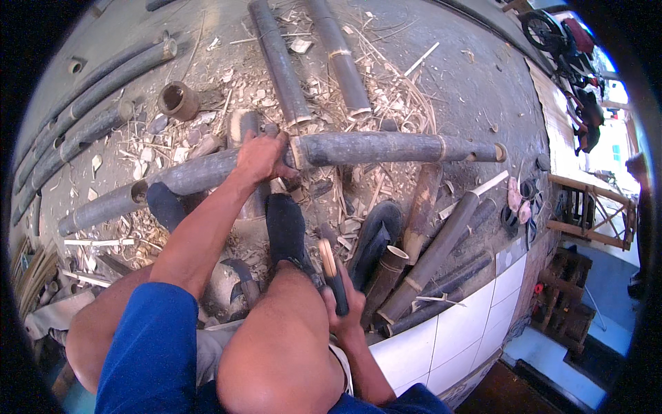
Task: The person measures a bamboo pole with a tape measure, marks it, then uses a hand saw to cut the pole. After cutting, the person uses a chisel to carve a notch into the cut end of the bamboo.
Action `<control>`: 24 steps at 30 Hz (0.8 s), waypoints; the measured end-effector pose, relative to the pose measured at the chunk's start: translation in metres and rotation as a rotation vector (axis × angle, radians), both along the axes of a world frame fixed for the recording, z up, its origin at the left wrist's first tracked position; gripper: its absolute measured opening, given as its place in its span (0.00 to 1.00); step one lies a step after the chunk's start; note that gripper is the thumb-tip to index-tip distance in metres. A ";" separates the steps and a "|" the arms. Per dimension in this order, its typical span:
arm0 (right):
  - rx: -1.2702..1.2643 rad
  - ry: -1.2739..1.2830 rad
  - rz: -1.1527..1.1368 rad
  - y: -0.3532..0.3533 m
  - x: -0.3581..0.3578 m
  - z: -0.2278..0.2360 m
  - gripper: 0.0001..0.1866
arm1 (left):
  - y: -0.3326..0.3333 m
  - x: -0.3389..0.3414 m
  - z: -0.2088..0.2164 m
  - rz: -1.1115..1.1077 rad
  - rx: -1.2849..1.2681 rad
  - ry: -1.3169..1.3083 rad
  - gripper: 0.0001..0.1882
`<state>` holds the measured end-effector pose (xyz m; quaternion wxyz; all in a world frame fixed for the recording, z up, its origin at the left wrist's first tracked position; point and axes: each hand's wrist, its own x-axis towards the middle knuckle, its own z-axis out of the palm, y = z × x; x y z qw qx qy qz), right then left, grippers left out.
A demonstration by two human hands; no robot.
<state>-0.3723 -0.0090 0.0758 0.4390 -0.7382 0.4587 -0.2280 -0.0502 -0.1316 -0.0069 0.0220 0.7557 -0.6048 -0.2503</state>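
A long grey bamboo pole (386, 148) lies crosswise in front of me, with a notch cut near its right end and another toward its left part. My left hand (263, 157) is closed around it near the middle, beside a pale node ring. Beneath the pole there, a short thick wooden piece (245, 127) shows partly. Low beside my knee, my right hand (345, 303) grips a hand tool (332, 276) with a dark handle and a pale wooden strip; its working end is hard to make out. My dark-socked foot (286, 228) is just below the pole.
Two bamboo poles (279, 62) point away from me at the far side. More long poles (103, 90) lie at left, near a short brown tube (178, 101). Wood chips cover the floor. Bamboo lengths (434, 255) lean by a white tiled step (455, 338); a motorcycle (552, 34) stands far right.
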 end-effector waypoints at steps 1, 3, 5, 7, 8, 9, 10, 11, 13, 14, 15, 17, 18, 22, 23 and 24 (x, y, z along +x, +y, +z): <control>-0.019 -0.054 -0.007 -0.013 0.011 -0.011 0.32 | 0.000 -0.001 0.000 0.013 -0.023 -0.003 0.48; -0.055 -0.013 -0.040 -0.048 0.048 -0.038 0.31 | -0.001 -0.001 0.002 0.026 -0.026 -0.021 0.47; -0.092 -0.064 -0.048 -0.063 0.066 -0.044 0.32 | 0.000 0.000 0.004 0.024 0.060 -0.039 0.47; -0.046 0.005 -0.007 -0.057 0.063 -0.035 0.32 | -0.002 0.004 0.003 0.026 0.097 0.004 0.47; -0.046 0.028 -0.031 -0.044 0.051 -0.024 0.33 | -0.003 0.006 0.002 0.033 0.104 0.021 0.46; -0.045 0.012 -0.031 -0.026 0.031 -0.009 0.33 | -0.001 0.005 0.000 0.014 -0.021 0.008 0.46; -0.029 -0.011 -0.014 -0.009 0.013 0.001 0.33 | 0.001 0.005 -0.002 0.018 -0.012 0.003 0.46; -0.072 -0.035 0.008 0.002 0.000 0.007 0.33 | 0.001 0.002 -0.005 0.010 0.014 -0.001 0.46; -0.068 -0.030 -0.004 0.003 -0.003 -0.001 0.32 | 0.002 0.000 -0.007 0.004 -0.025 -0.040 0.46; -0.155 -0.108 -0.004 -0.001 0.001 -0.009 0.31 | 0.003 -0.002 -0.008 0.011 -0.050 -0.042 0.46; -0.071 -0.052 -0.013 -0.018 0.016 -0.025 0.30 | 0.004 -0.003 -0.007 0.021 -0.081 -0.043 0.46; -0.039 0.012 -0.035 -0.049 0.049 -0.050 0.28 | 0.003 -0.002 -0.004 0.034 -0.107 -0.052 0.47; -0.019 0.022 -0.059 -0.055 0.057 -0.051 0.28 | 0.003 -0.001 -0.002 0.040 -0.083 -0.049 0.47; 0.032 -0.007 -0.066 -0.031 0.038 -0.017 0.31 | 0.001 0.004 -0.003 0.015 -0.011 0.002 0.47; 0.073 -0.006 -0.044 -0.012 0.018 0.000 0.31 | 0.001 0.004 -0.006 0.029 -0.010 0.023 0.46; 0.004 -0.004 -0.006 -0.002 0.009 0.006 0.31 | 0.004 0.002 -0.008 0.025 -0.026 0.037 0.46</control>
